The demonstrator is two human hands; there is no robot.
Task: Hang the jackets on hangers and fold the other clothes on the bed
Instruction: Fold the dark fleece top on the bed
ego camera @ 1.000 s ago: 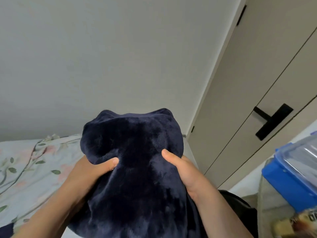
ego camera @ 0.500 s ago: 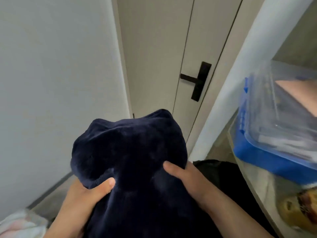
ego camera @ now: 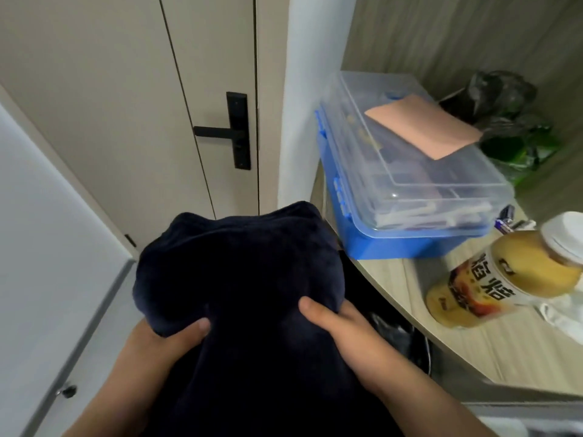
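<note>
The dark blue fleece garment (ego camera: 239, 272) is bunched in a thick mound and held up in front of the chest, clear of any surface. The left hand (ego camera: 164, 348) grips its lower left edge and the right hand (ego camera: 344, 332) its lower right. Each thumb presses down on top of the pile; the other fingers are tucked underneath, so whether they are spread or close together cannot be told. The hold looks the same as it did a second ago, but the surroundings have swung round. The flowered bedsheet that lay to the left is gone from view, and a door (ego camera: 126, 89) with a black handle (ego camera: 238, 130) now stands straight ahead. To the right is a wooden desk (ego camera: 473, 351) carrying a clear-lidded blue box (ego camera: 394, 197) and a yellow bottle (ego camera: 492, 282). A white panel (ego camera: 38, 247) fills the left edge. The person has evidently turned away from the bed with the garment in hand. That suggests it is being carried off, perhaps towards a hanger, rather than laid down for folding. It is neither hung nor folded yet, and no hanger shows.
</note>
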